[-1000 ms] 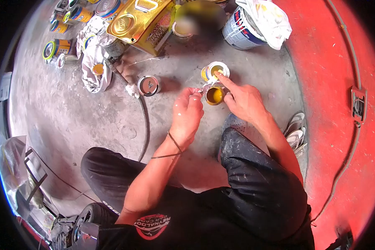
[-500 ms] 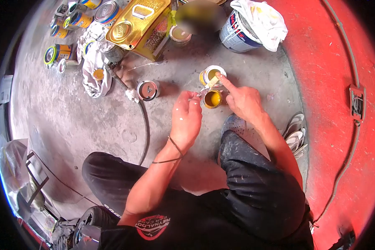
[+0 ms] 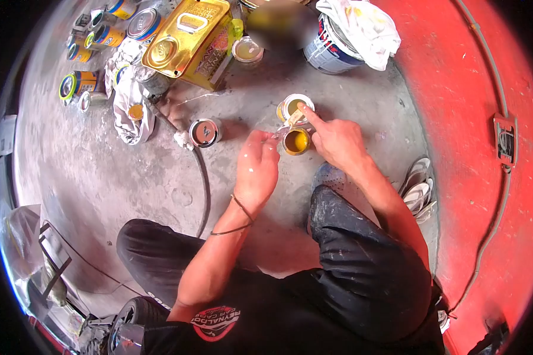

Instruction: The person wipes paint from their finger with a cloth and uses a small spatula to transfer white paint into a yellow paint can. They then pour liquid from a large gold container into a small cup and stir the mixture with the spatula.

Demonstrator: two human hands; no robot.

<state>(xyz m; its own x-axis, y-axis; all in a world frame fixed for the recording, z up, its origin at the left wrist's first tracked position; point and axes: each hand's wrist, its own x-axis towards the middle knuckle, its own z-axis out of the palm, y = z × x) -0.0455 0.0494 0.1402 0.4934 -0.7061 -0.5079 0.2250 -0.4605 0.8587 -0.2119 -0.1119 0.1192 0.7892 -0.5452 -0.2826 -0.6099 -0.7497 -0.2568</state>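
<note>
My left hand (image 3: 258,167) is closed on the near end of a narrow flat stick (image 3: 295,118), pale yellow at its far end and greyish near my fingers. The stick slants above a small open can of yellow paint (image 3: 296,142). My right hand (image 3: 339,142) stretches its index finger to the stick's far end and touches it; the other fingers are partly curled. Just behind the yellow paint stands a white-rimmed can (image 3: 285,112) with olive-yellow contents. To the left of my left hand sits a small can with a brownish top (image 3: 205,132).
A large gold tin (image 3: 189,35) stands at the back, beside rags (image 3: 135,112) and several paint cans. A white bucket (image 3: 331,50) carries a cloth. The black hose (image 3: 205,189) crosses the floor at left; slippers (image 3: 417,192) lie right. A cable (image 3: 488,71) runs over red flooring.
The whole view has shifted slightly, so things appear a little further left. Both hands keep nearly the same pose around the stick, with the right index finger still at its far end.
</note>
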